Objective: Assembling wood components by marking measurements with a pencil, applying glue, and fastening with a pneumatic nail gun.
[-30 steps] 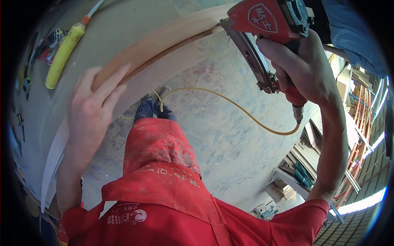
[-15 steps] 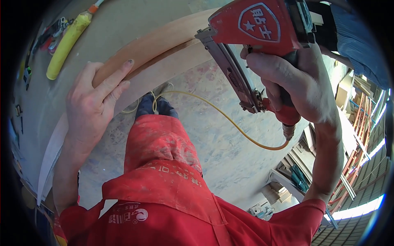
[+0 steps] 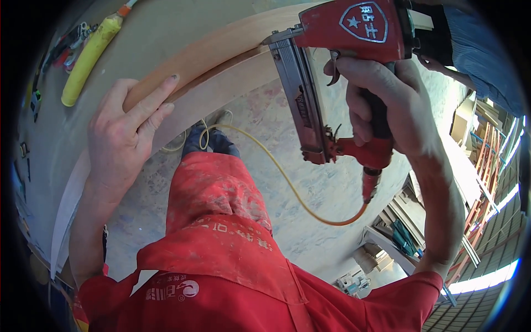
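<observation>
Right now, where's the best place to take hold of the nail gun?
By the black handle below the red body of the nail gun, coming from the right: the right hand wraps it there, forefinger near the trigger, clear of the long magazine.

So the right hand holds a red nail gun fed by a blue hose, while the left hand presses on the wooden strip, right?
Not quite: the head view shows a yellow hose, not blue. The right hand does grip the red nail gun, and the left hand presses the wooden strip.

The person wears dusty red work clothes (image 3: 221,232) with short sleeves and dark shoes (image 3: 213,141).
</observation>
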`<state>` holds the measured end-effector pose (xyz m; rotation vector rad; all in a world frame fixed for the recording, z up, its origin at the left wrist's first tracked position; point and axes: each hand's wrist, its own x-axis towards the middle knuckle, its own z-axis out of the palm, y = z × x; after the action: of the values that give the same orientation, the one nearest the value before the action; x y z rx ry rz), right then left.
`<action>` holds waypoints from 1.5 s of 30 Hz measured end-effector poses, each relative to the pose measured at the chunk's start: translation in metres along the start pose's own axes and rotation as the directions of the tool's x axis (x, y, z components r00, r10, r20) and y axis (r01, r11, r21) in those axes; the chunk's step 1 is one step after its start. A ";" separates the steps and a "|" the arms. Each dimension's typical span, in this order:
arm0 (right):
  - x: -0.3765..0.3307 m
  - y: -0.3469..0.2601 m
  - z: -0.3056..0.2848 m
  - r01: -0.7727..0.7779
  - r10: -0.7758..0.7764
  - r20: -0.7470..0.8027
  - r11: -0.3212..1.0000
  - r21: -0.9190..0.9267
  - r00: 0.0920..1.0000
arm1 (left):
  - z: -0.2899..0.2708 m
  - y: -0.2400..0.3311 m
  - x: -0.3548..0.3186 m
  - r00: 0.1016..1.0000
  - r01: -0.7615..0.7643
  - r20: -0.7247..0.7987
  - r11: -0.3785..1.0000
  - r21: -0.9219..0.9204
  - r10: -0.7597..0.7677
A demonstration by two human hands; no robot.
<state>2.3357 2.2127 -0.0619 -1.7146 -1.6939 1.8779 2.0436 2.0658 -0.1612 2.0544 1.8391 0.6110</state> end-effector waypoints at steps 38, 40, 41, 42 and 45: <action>-0.017 0.012 0.021 0.228 -0.338 -0.165 0.853 -0.469 0.927 | 0.016 0.010 0.019 0.997 -0.082 -0.010 0.993 0.089 0.083; -0.013 0.014 0.017 0.353 -0.524 -0.059 0.647 -0.676 0.850 | 0.015 0.010 0.019 0.996 -0.086 -0.011 0.991 0.098 0.088; -0.011 0.013 0.014 0.355 -0.525 -0.058 0.647 -0.675 0.849 | 0.016 0.010 0.018 0.996 -0.091 -0.015 0.990 0.104 0.093; -0.009 0.007 0.008 0.301 -0.428 -0.066 0.729 -0.615 0.901 | 0.016 0.010 0.017 0.995 -0.095 -0.019 0.989 0.111 0.097; -0.010 0.004 0.000 0.156 -0.213 -0.064 0.860 -0.486 0.975 | 0.017 0.009 0.014 0.995 -0.096 -0.010 0.991 0.088 0.097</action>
<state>2.3415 2.2050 -0.0584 -1.6797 -2.3211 1.3180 2.0613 2.0798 -0.1699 2.2121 1.8125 0.5811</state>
